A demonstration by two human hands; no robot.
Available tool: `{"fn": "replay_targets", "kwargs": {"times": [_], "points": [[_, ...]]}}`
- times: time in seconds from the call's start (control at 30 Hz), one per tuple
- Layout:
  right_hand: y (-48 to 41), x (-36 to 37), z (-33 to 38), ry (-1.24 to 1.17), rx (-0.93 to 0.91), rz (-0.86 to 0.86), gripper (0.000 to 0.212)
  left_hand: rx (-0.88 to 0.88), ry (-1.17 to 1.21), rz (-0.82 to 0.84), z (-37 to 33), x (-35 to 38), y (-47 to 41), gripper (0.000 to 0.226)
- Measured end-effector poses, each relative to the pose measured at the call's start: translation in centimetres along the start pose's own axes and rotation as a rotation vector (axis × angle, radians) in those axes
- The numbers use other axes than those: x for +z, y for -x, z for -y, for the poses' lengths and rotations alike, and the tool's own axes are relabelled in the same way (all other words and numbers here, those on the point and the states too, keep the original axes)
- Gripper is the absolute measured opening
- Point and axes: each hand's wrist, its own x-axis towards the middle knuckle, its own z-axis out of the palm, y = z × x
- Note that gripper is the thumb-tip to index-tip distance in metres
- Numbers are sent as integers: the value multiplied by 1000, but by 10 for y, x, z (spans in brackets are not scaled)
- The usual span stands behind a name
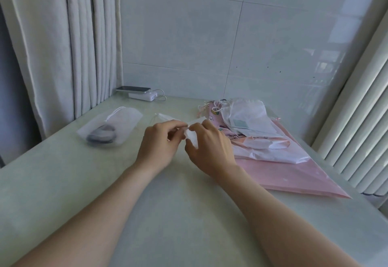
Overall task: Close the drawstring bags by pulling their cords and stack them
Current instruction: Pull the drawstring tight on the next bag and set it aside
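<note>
Two bare forearms are seen reaching in from the bottom edge over a pale green desk (pixel 63 182). A small white drawstring bag (pixel 192 138) is held just above the desk, near the middle of the view, between both hands. The left hand (pixel 159 142) is curled, and its fingers (pixel 176 123) are pinched on the bag's bunched fabric from the left. The right hand (pixel 210 147) is set against it from the right, with thumb and forefinger pinched on the same fabric and the other fingers loosely spread. A flat part of the bag is stretched away behind the left hand, and a thin cord end (pixel 155 116) is seen at its far tip. To the left, well apart from the hands, a translucent white bag (pixel 117 124) is laid flat on the desk, with a dark rounded object (pixel 101 135) showing through it. To the right, a loose pile of bags (pixel 252 117) in white and patterned pink is heaped on a pink plastic sheet (pixel 294 174). A pale teal label (pixel 238 123) is seen on one white bag, but it is too blurred to be read. At the far left corner of the desk, a phone (pixel 134 88) is rested on a white power bank (pixel 142 95), with a white cable (pixel 162 98) looped beside it. A pale curtain (pixel 63 46) is hung at the left, and a tiled wall (pixel 210 35) is seen behind.
</note>
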Motion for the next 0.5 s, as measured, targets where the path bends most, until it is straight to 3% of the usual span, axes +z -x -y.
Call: {"fn": "replay_targets", "kwargs": {"times": [0.13,0.2,0.3,0.37,0.5], "points": [[0,-1,5,-127,111,1,25,168,-125,-36,-4,-1,-1,21],[0,-2,3,-157,152,-4,26,223,-194,-51,-6,-3,0,38],[0,-4,2,-199,203,-38,24,163,-334,-39,-3,-8,-1,68],[0,-5,0,-269,209,-60,25,131,-464,-69,3,-12,-1,64],[-2,2,-4,-377,172,-18,36,-32,-655,-88,10,-13,0,32]]}}
